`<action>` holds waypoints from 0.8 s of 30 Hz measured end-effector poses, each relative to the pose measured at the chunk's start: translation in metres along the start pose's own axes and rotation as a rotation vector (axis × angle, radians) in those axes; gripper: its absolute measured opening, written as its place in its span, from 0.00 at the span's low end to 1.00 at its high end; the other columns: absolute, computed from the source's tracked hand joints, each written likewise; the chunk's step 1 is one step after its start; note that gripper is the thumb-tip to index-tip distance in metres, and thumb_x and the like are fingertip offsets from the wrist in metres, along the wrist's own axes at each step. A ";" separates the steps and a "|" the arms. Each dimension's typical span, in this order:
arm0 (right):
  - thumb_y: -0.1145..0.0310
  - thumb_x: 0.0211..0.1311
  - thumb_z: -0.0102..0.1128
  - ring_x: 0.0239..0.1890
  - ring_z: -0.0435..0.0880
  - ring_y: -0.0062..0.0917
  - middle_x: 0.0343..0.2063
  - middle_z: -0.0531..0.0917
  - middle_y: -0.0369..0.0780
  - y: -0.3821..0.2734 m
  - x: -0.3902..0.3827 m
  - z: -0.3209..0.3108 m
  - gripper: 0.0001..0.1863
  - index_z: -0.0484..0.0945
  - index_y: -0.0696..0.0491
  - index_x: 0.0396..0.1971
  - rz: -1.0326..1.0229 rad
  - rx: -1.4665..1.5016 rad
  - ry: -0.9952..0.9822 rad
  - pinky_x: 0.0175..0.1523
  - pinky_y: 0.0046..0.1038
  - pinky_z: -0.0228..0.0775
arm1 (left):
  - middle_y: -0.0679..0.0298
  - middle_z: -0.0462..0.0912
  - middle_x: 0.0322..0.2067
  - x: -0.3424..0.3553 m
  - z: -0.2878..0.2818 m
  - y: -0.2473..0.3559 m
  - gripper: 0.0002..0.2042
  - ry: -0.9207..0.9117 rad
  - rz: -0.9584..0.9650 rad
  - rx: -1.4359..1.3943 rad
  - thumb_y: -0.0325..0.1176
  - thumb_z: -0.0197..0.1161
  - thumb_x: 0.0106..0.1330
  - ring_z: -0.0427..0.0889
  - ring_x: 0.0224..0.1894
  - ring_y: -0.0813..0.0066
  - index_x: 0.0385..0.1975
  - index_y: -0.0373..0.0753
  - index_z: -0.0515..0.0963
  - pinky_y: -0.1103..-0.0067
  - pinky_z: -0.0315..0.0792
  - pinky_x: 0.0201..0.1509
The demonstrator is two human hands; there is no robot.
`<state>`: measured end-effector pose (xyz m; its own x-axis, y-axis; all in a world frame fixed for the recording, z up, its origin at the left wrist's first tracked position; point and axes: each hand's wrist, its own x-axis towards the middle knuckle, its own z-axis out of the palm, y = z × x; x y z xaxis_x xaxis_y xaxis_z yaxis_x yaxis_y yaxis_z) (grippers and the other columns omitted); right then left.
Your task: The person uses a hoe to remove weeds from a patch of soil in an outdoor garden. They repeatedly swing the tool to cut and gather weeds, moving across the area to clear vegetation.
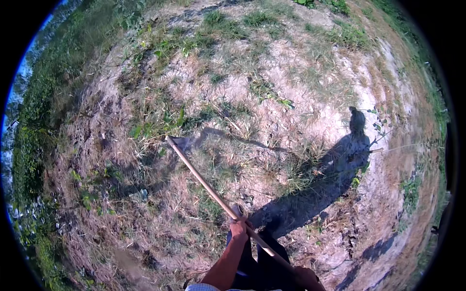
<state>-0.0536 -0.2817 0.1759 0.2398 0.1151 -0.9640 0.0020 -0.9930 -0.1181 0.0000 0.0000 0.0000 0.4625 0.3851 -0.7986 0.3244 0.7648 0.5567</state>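
A hoe (pixel 204 183) with a long pale wooden handle runs slantwise from my body out to the ground ahead on the left. Its grey metal blade (pixel 181 142) is at the far end, down by dry grass and a few green leaves. Around the middle of the handle my left hand (pixel 239 228) is closed. My right hand (pixel 306 277) is at the near end of the handle, low in the picture and in shade. Its fingers are partly hidden, but they appear wrapped round the wood.
Dry, pale soil with grass tufts (pixel 262 18) and small weeds (pixel 272 92) surrounds me. Dense green bushes (pixel 36 145) stand along the left. My shadow (pixel 315 194) falls to the right. A thin leafy plant (pixel 379 127) rises beyond it. My dark-trousered legs (pixel 266 262) are below the handle.
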 end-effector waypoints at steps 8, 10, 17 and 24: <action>0.49 0.48 0.59 0.33 0.81 0.46 0.26 0.81 0.50 0.025 -0.037 0.009 0.23 0.77 0.57 0.29 -0.071 0.204 -0.016 0.39 0.42 0.73 | 0.62 0.70 0.12 -0.040 0.019 -0.043 0.10 0.055 -0.208 0.072 0.31 0.61 0.58 0.73 0.12 0.69 0.18 0.37 0.69 0.76 0.67 0.12; 0.48 0.47 0.60 0.32 0.81 0.45 0.25 0.81 0.50 0.045 -0.049 0.021 0.24 0.77 0.57 0.28 -0.065 0.235 -0.058 0.38 0.41 0.73 | 0.62 0.70 0.13 -0.053 0.030 -0.050 0.10 0.088 -0.265 0.020 0.29 0.62 0.57 0.72 0.12 0.69 0.18 0.37 0.69 0.75 0.68 0.14; 0.48 0.49 0.56 0.33 0.81 0.45 0.27 0.81 0.50 0.059 -0.046 0.039 0.23 0.77 0.56 0.28 -0.127 0.319 -0.017 0.39 0.41 0.73 | 0.61 0.69 0.12 -0.040 0.019 -0.030 0.10 0.074 -0.361 0.002 0.28 0.60 0.56 0.70 0.12 0.68 0.17 0.36 0.69 0.73 0.68 0.15; 0.50 0.52 0.52 0.36 0.80 0.46 0.30 0.81 0.51 0.015 -0.022 0.004 0.22 0.76 0.57 0.31 -0.107 0.160 0.048 0.43 0.44 0.71 | 0.61 0.70 0.15 -0.010 0.017 -0.003 0.07 0.017 -0.183 -0.016 0.31 0.58 0.58 0.71 0.16 0.68 0.22 0.38 0.68 0.73 0.70 0.18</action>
<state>-0.0632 -0.2990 0.1942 0.2930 0.2147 -0.9317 -0.1231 -0.9579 -0.2594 0.0080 -0.0147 0.0104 0.3827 0.2471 -0.8902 0.3890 0.8309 0.3979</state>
